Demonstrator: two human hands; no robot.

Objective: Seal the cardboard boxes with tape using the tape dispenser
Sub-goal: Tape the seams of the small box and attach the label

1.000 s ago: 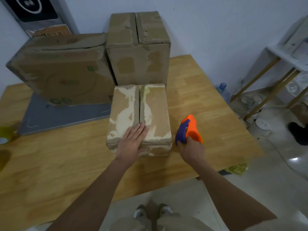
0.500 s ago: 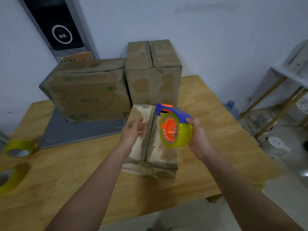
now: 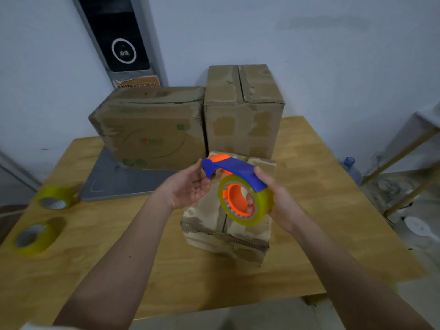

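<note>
I hold the tape dispenser (image 3: pixel 240 186), blue and orange with a yellowish roll of tape, above a small worn cardboard box (image 3: pixel 226 236) on the wooden table (image 3: pixel 181 282). My right hand (image 3: pixel 281 201) grips the roll from the right, fingers reaching through its orange core. At the blue front end of the dispenser, my left hand (image 3: pixel 188 186) touches it with the fingertips, palm up and fingers loosely bent. The box's top flaps are closed, with a bare seam down the middle. Behind it stand a tall box (image 3: pixel 242 113) and a wide box (image 3: pixel 150 129).
Two loose rolls of yellowish tape (image 3: pixel 56 198) (image 3: pixel 33 236) lie at the table's left edge. A grey flat board (image 3: pixel 114 184) lies under the wide box. A white shelf with wooden legs (image 3: pixel 409 148) and a water bottle (image 3: pixel 350 165) stand on the floor to the right.
The right hand picked the dispenser up from the table and raised it over the small box. The left hand left the box top and came up to the dispenser's front end.
</note>
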